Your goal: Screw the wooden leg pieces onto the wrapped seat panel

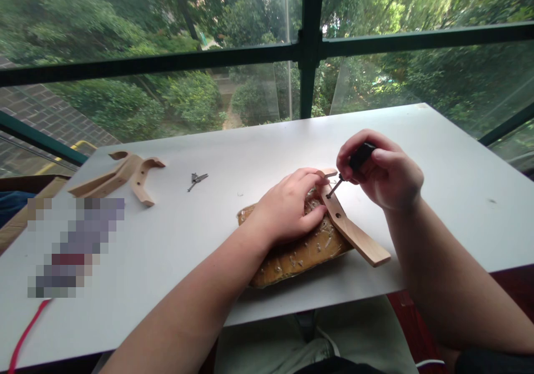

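My right hand [394, 171] is closed round the black handle of a screwdriver [362, 156]. Its thin metal shaft slants down to the left, and the tip meets a hole in a bent, light wooden piece [361, 239]. A second, dark hole shows a little lower on that wood. My left hand [286, 207] grips the wooden piece near its far end, with the thumb and fingertips against its left side. Under the left hand lies a brown padded block [304, 260] with a worn, flaking surface. The wooden piece rests along its right edge, and its near end juts out past the block.
On the white table [179, 251], several light wooden pieces [120, 176] lie at the far left. A small pile of screws [197, 180] is left of centre. Nearer the left edge are a blurred-out object [79, 246] and a red strap [27, 329]. Windows rise behind the table.
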### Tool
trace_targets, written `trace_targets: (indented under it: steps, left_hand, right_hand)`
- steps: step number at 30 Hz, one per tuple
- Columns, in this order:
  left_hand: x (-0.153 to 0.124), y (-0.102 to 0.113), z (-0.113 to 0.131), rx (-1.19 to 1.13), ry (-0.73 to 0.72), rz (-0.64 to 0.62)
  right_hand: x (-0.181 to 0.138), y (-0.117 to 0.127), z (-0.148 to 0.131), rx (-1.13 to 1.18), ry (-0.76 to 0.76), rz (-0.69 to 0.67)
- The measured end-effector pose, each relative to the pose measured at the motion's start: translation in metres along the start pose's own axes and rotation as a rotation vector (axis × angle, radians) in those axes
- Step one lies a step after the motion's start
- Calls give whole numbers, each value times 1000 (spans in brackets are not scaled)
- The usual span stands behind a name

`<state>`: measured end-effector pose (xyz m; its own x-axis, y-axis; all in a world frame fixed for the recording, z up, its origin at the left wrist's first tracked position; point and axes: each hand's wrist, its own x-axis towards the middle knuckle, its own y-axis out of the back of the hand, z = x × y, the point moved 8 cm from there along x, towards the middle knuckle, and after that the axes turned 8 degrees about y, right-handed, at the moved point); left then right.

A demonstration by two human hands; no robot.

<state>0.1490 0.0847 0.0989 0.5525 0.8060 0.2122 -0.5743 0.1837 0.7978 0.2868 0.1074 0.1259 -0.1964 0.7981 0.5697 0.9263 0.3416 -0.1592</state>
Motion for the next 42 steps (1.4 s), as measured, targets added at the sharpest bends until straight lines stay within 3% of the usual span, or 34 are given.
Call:
trace_targets:
  steps: [6, 10, 19, 30, 36, 42]
  left_hand:
    - [1, 0, 0, -7, 5, -11]
    - [1, 0, 1, -9, 4, -17]
    - [0, 0, 0, 2, 2, -7]
    - [0, 1, 2, 5, -1, 4]
    - [-1, 1, 2, 1, 2, -4]
    - [0, 0, 1, 8, 6, -13]
  right_hand:
    - [1, 1, 4, -19, -85, -112]
    - [2, 2, 0, -87, -10, -129]
    - [5, 6, -5, -132, 70, -76]
    - [1, 4, -2, -112, 2, -22]
    - [-3, -1, 5, 78, -107, -149]
    - [-5, 0, 4, 34, -154, -232]
